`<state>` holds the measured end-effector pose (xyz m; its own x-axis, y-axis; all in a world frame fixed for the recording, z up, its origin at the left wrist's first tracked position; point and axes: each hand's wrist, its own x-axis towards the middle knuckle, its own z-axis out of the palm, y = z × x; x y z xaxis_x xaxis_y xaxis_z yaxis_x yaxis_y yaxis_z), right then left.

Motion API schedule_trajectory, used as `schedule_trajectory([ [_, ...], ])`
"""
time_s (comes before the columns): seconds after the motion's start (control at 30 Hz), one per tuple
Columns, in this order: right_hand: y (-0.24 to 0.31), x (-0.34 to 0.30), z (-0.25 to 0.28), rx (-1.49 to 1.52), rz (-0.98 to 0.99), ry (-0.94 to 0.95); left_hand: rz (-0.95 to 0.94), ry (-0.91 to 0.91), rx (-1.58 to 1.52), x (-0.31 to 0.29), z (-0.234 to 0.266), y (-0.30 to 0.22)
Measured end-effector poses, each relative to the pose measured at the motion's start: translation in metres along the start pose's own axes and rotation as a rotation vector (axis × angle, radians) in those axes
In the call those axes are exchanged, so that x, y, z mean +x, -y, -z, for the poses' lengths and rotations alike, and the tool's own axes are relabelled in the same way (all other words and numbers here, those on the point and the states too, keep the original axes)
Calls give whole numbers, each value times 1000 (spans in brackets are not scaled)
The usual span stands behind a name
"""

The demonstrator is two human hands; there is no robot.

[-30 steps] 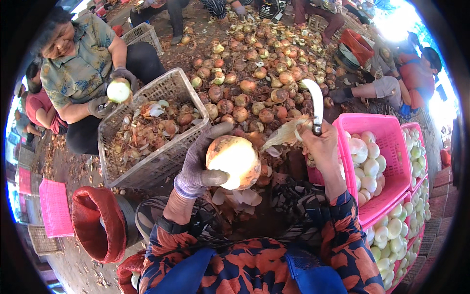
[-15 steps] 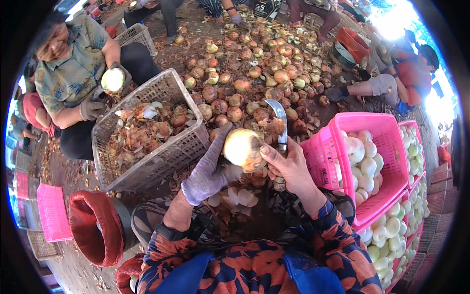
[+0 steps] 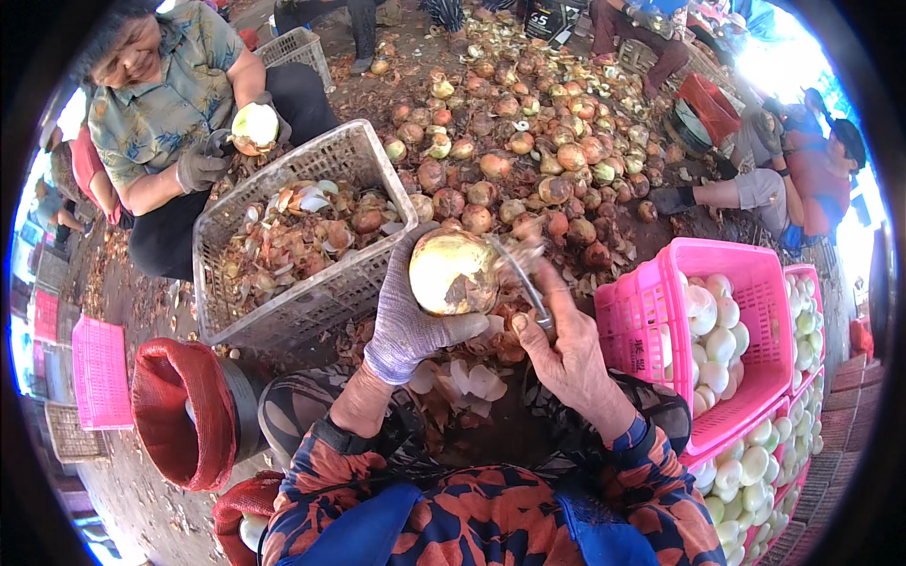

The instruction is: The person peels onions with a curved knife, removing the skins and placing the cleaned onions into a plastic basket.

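My left hand (image 3: 415,330), in a grey-purple knit glove, is wrapped round a partly peeled onion (image 3: 455,272). Pale flesh shows on most of the onion, with brown skin left toward its right and lower side. Bare, my right hand (image 3: 576,363) grips a curved knife (image 3: 525,281) by its handle. The blade lies tilted at the onion's right side, where blurred scraps of skin hang; I cannot tell whether it touches. Loose peels (image 3: 472,377) lie below my hands, between my legs.
A grey crate (image 3: 311,300) of peels stands left, a pink basket (image 3: 651,283) with peeled onions (image 3: 722,344) right. Unpeeled onions (image 3: 494,165) are heaped ahead. A red mesh sack (image 3: 179,415) lines a bucket at lower left. A co-worker (image 3: 160,104) holds another onion (image 3: 255,126).
The knife has swung from upright to tilted at the onion's right side. My right thumb has come off the onion, which is turned and shows different skin patches. The view has shifted slightly.
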<state>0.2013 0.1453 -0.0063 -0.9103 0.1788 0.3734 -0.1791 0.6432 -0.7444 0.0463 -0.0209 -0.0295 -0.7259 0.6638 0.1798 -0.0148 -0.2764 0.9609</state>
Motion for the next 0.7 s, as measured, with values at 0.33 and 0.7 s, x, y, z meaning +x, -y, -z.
schedule_trajectory([
  [0.33,2,-9,-23,-325,-107,0,20,-45,56,-2,-11,0],
  [0.7,3,9,-33,-395,-122,-18,22,-126,228,-8,-22,4],
])
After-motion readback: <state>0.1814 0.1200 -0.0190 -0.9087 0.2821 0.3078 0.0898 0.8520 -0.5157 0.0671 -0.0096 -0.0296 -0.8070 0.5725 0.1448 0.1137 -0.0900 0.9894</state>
